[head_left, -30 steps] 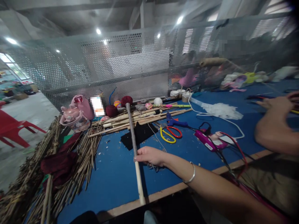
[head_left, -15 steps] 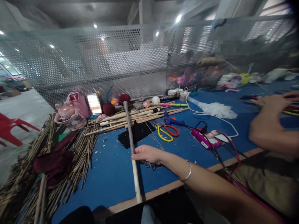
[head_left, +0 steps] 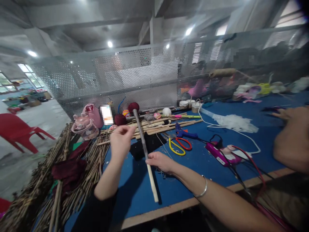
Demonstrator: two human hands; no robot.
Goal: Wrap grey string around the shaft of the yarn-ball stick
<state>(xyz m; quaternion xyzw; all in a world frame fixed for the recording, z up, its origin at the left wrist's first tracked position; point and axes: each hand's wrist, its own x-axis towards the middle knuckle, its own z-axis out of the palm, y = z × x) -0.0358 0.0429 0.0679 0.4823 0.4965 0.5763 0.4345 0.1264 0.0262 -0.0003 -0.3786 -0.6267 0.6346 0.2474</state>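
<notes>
Long, pale wooden stick [head_left: 144, 143], covered grey above but left bare below, slants over the blue table [head_left: 176, 190], the right hand [head_left: 160, 161] pinching it near that boundary, the left hand [head_left: 120, 143] beside it, fingertips together, contents unclear.

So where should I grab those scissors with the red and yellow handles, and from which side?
I'd take the scissors by both loops, the yellow loop and the red loop, coming from your near side, slightly from the right. The loops are spread apart and turned towards you, while the other end points away.
</notes>
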